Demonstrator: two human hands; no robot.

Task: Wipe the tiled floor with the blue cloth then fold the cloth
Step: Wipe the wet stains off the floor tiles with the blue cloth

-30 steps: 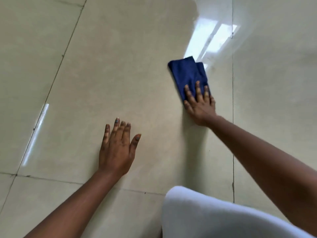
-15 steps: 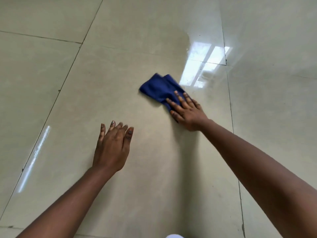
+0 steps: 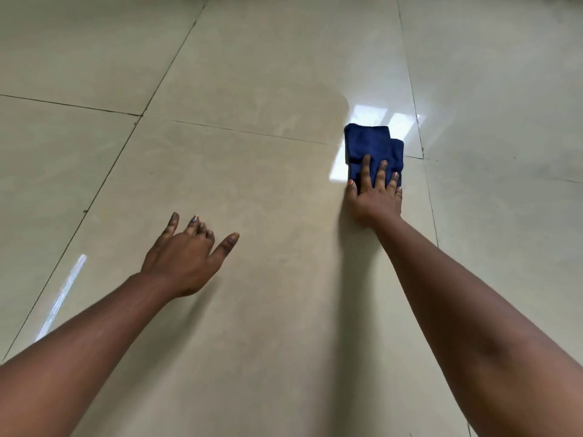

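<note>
A dark blue cloth (image 3: 369,145), folded into a small pad, lies flat on the glossy beige tiled floor (image 3: 252,184) right of centre. My right hand (image 3: 375,193) presses down on its near half with fingers spread, hiding that part. My left hand (image 3: 186,250) rests on the bare tile lower left, fingers apart, holding nothing, well away from the cloth.
Dark grout lines (image 3: 233,130) cross the floor. A bright window reflection (image 3: 369,115) shines on the tile just beyond and left of the cloth. Another light streak (image 3: 63,294) lies at the left.
My right hand has swept the cloth to the right and farther away across the tile. My left hand stayed planted, fingers now spread wider.
</note>
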